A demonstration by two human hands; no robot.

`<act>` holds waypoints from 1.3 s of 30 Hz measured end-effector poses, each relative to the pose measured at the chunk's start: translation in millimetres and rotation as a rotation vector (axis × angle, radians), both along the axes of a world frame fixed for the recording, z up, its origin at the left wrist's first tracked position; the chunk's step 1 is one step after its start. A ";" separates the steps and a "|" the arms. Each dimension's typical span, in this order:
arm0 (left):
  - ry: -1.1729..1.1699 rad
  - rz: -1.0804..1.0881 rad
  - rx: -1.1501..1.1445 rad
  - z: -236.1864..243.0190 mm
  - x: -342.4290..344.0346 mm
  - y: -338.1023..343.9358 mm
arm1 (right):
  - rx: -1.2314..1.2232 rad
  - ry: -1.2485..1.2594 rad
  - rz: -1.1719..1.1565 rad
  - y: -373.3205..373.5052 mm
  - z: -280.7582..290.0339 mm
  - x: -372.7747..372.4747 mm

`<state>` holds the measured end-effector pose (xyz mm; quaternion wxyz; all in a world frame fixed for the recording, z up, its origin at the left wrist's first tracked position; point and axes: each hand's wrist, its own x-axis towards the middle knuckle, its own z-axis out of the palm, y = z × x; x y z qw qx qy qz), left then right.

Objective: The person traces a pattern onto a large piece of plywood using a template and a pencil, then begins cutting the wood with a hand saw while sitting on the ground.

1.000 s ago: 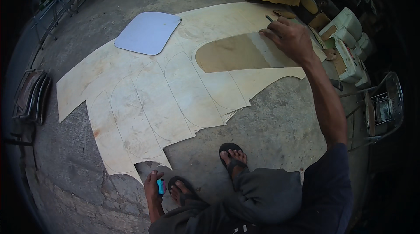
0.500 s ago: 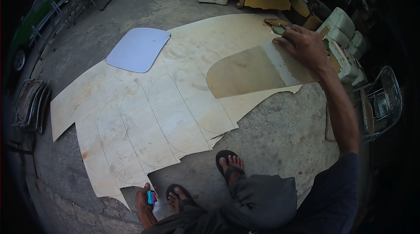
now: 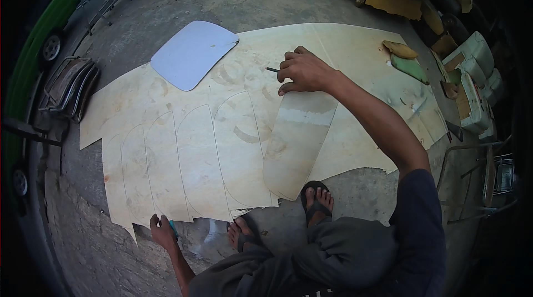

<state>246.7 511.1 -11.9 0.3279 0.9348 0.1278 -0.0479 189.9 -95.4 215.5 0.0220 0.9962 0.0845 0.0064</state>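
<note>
A large pale plywood sheet (image 3: 355, 147) lies on the ground, with several pencilled rounded outlines side by side on its left half. On it rests a brown, round-ended template (image 3: 297, 141), turned lengthwise towards me, with a pale band near its far end. My right hand (image 3: 307, 71) is closed at that far end, thumb near its edge, and a dark pencil (image 3: 272, 69) sticks out from the fingers. My left hand (image 3: 162, 232), at the sheet's near left edge, is closed round a small teal object (image 3: 174, 228), mostly hidden.
A white rounded panel (image 3: 194, 55) lies on the sheet's far side. Brown and green scraps (image 3: 408, 69) sit at its far right. Old seat parts (image 3: 472, 80) and a metal chair frame (image 3: 488, 177) stand to the right. Folded chairs (image 3: 69, 88) and a green vehicle (image 3: 41, 36) are at left.
My right hand has brought the template leftward and turned it from crosswise to lengthwise beside the drawn outlines. My left hand stays by the near left edge. The view has shifted.
</note>
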 end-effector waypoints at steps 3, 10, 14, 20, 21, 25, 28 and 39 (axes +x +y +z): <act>0.104 -0.423 -0.212 12.0 -33.3 -116.6 | 0.111 -0.131 -0.138 35.7 -64.7 16.0; 0.247 -1.419 0.358 13.4 -87.1 -264.4 | 0.363 0.220 -0.831 105.9 -173.2 -109.4; 0.259 -1.418 0.339 13.2 -85.8 -284.8 | 0.296 0.291 -0.811 120.7 -201.8 -163.5; 0.287 -1.382 0.336 16.7 -78.7 -327.9 | 0.406 0.301 -0.864 68.7 -214.5 -137.7; 0.295 -1.379 0.340 16.6 -77.8 -329.6 | 0.408 0.304 -0.857 65.9 -214.6 -135.7; 0.298 -1.373 0.317 14.4 -76.3 -327.0 | 0.410 0.265 -0.828 62.9 -222.9 -139.2; 0.332 -1.371 0.320 22.6 -76.6 -328.2 | 0.420 0.253 -0.819 61.2 -225.3 -140.5; 0.238 -1.361 0.214 1.4 -67.1 -310.0 | 0.422 0.255 -0.820 60.0 -219.8 -130.7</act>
